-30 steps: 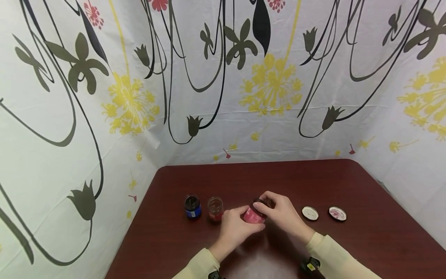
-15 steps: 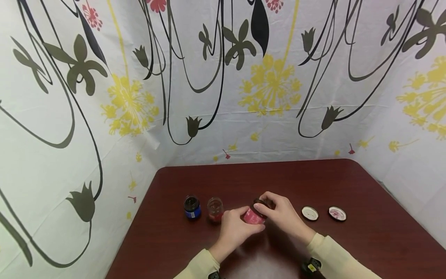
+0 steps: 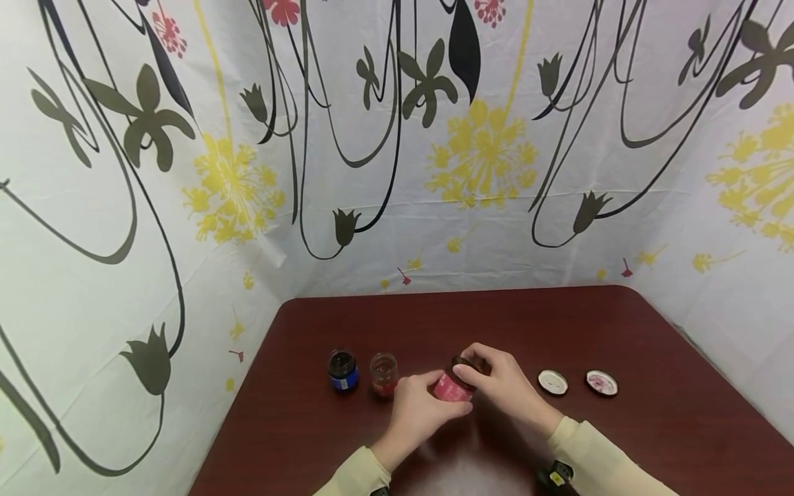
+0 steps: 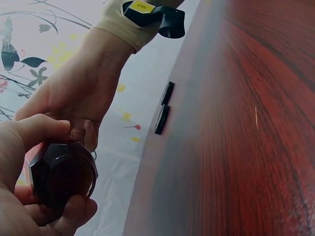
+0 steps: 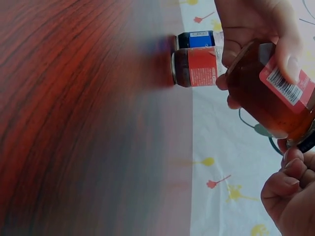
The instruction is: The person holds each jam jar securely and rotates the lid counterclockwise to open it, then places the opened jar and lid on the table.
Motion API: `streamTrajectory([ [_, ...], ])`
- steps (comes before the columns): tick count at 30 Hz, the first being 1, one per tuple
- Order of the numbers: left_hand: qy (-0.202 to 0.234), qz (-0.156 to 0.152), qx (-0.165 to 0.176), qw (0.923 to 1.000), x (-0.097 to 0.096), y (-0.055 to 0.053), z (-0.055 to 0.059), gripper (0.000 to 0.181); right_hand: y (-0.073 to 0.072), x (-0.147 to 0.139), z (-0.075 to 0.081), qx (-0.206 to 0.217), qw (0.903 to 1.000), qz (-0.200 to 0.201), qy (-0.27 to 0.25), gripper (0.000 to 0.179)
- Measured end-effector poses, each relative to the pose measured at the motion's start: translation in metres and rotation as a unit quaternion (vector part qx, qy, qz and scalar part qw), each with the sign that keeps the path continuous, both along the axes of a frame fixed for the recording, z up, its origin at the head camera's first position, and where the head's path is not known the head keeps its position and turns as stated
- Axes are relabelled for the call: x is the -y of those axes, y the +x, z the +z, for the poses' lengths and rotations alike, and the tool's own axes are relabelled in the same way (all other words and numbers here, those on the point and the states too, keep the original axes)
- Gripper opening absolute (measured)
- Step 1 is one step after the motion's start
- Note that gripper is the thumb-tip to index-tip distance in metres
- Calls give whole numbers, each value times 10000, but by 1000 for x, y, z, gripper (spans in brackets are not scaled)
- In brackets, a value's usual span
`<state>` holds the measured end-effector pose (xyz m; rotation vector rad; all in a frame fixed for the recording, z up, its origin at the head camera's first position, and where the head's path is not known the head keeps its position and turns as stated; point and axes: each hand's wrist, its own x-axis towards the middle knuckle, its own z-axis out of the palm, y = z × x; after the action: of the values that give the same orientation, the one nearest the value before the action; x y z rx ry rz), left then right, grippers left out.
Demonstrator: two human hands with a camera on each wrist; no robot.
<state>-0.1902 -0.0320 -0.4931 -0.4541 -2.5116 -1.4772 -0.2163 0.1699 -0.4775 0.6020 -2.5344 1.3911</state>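
Tilted over the table between both hands is a glass jar with a pinkish-red label. My left hand grips its body, thumb on one side and fingers on the other. At the upper end, fingers and thumb of my right hand pinch the dark lid, which sits at the jar's mouth. The right wrist view shows amber-red contents and a barcode label on this jar. In the left wrist view the dark faceted base faces the camera, and the right hand is partly hidden behind it.
Left of the hands, a lidless jar with a blue label stands beside a lidless red-labelled jar. Two lids lie apart on the right, pale insides up. A patterned cloth hangs around the dark red table.
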Motion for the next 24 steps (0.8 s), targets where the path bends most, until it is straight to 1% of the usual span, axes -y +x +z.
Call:
streamTrajectory([
  [3,61,-24,75,10000,-1,2,1,47,0,-1,0,15,9999,129,-6,15],
  [7,195,-12,190,9996,-1,5,1,47,0,-4,1,-54,9991,423,26,15],
  [11,201,52,75,9998,-2,8,2,47,-1,-6,4,-320,9970,698,101,15],
  [15,121,107,-73,9998,-2,8,4,45,-3,-7,5,-580,9945,851,210,17],
  [24,28,121,-61,9999,0,10,5,45,-2,-9,8,-824,9895,1120,397,22],
])
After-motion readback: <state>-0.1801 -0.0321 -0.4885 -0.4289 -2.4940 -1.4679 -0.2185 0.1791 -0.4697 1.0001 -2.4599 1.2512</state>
